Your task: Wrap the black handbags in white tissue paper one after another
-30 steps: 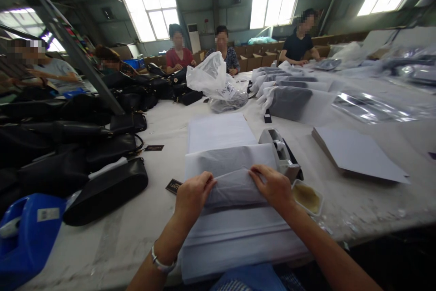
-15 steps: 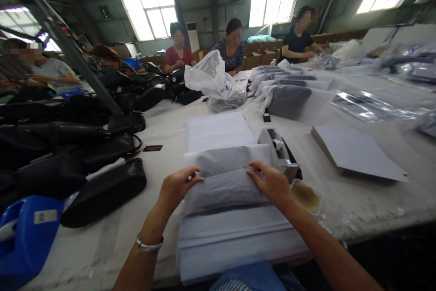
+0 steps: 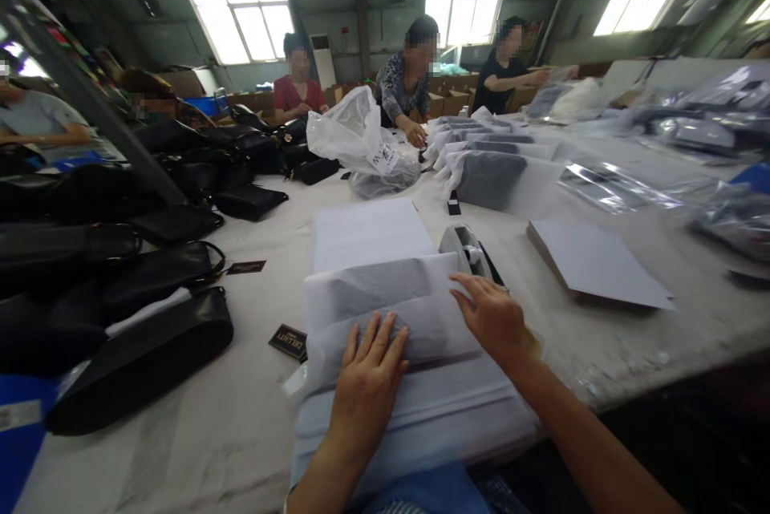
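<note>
A dark, flat item [image 3: 382, 289] shows through white tissue paper [image 3: 322, 301] folded around it in front of me. My left hand [image 3: 370, 378] lies flat on the wrapped bundle with its fingers spread, pressing the lower fold. At the bundle's right edge is my right hand [image 3: 496, 317], fingers bent, with a small gap between thumb and forefinger and nothing visible in it. Just behind that hand stands a grey tape dispenser [image 3: 460, 243], partly covered by it. A black hang tag [image 3: 289, 341] pokes out beside the bundle's left side. Beneath lies a stack of tissue sheets [image 3: 421, 426].
Black handbags [image 3: 150, 358] crowd the left side, with a blue object [image 3: 21, 434] at the corner. White cardboard [image 3: 601, 261] is stacked on the right. Beyond are a clear plastic bag [image 3: 346, 129], wrapped bundles [image 3: 490, 177] and several co-workers across the table.
My left hand has moved from the bundle's left edge to flat on its middle. My right hand has left the paper's fold and shifted toward the tape dispenser. The view has turned slightly right.
</note>
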A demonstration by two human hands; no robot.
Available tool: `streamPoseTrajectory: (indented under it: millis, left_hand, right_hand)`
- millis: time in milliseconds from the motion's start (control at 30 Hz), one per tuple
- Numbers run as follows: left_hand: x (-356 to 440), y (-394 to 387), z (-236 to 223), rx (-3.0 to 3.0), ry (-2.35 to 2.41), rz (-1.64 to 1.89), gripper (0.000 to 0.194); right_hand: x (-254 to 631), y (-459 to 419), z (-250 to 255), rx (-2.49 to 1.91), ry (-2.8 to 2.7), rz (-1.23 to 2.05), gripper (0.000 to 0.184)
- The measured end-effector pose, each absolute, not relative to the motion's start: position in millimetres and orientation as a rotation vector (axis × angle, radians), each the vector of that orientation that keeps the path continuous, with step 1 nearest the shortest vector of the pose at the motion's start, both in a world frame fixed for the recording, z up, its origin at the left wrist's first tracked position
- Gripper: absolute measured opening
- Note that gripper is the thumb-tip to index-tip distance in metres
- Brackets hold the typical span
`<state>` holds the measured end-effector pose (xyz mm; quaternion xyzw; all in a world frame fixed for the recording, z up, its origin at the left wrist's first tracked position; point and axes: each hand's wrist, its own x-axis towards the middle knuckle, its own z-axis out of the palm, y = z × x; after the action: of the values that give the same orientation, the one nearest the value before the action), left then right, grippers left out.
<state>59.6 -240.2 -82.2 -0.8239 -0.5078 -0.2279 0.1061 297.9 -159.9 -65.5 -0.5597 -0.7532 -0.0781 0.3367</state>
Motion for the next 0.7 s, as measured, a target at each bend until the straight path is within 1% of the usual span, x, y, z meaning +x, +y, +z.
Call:
streamPoseTrajectory:
  millis: [100,200,300,400,500,567,700]
  left_hand:
    - [56,-241,-82,-2.446,-1.483,-0.621,0.043]
    - [53,-241,-83,-2.451,-1.455,-0.589,0.046]
    - [52,-240,-86,-2.452,-1.448,-0.591,0.048]
    - [51,-239,-88,-2.454,-1.426,-0.593,0.048]
    - [50,-239,-89,-2.449,-1.432,-0.597,0.047]
    - [50,-240,-88,-2.451,-1.442,-0.609,0.046]
    - [51,-241,-88,-2.463,-1.460,-0.619,0.046]
  right_hand:
    - [333,-154,-60,-1.515,-1.796,-0.269,0.029]
    - [360,-143,-66,-1.673,-1.673,-0.140,0.035]
    - [370,-134,-77,-1.768,-1.562,0.226,0.038]
    - [366,-130,-80,-1.694,-1.331,0.636,0.037]
    - [357,-135,-70,-1.548,-1.106,0.863,0.037]
    - [352,-143,-57,-1.470,-1.041,0.851,0.036]
    - [343,-172,-39,-1.384,-1.039,0.702,0.028]
